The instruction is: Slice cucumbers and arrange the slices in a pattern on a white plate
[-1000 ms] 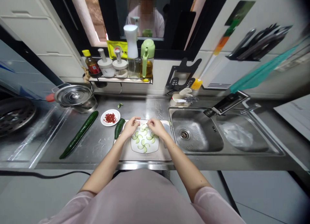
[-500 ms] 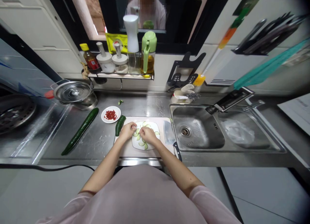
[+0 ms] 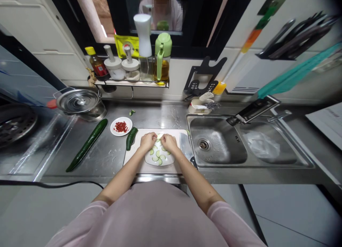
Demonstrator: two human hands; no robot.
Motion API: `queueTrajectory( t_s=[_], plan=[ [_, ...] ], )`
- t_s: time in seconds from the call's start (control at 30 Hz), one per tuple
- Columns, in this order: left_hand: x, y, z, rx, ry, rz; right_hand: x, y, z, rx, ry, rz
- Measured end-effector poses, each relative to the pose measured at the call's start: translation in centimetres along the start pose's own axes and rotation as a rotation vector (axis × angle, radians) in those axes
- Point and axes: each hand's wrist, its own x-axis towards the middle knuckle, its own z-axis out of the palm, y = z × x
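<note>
My left hand (image 3: 148, 141) and my right hand (image 3: 169, 142) meet over the far side of a white square plate (image 3: 167, 161). Both are closed, their fingertips pinched at a pale green cucumber slice (image 3: 159, 137) between them. More thin, green-edged cucumber slices (image 3: 157, 155) lie in a curved pattern on the plate, some partly covered by my hands. Under the plate is a light cutting board (image 3: 130, 157). A cut length of cucumber (image 3: 131, 138) rests at the board's left edge. To the right lies a kitchen knife (image 3: 184, 142), partly behind my right forearm.
A whole cucumber (image 3: 88, 143) and a small white plate (image 3: 128, 129) of red pieces are on the left. Behind them stands a lidded steel pot (image 3: 92, 111). A double sink (image 3: 219, 147) is at the right. Seasoning bottles stand on a wall shelf (image 3: 133, 84).
Both hands have moved to the plate's far side. My right hand has shifted slightly right, uncovering slices in the middle. The view has shifted slightly.
</note>
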Motion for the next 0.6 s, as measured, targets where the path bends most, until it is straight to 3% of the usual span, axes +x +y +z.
queueTrajectory(
  t_s=[0.6],
  plan=[
    [1.6, 1.1, 1.2, 0.160, -0.092, 0.018, 0.5, -0.9, 0.1, -0.176, -0.050, 0.011]
  ],
)
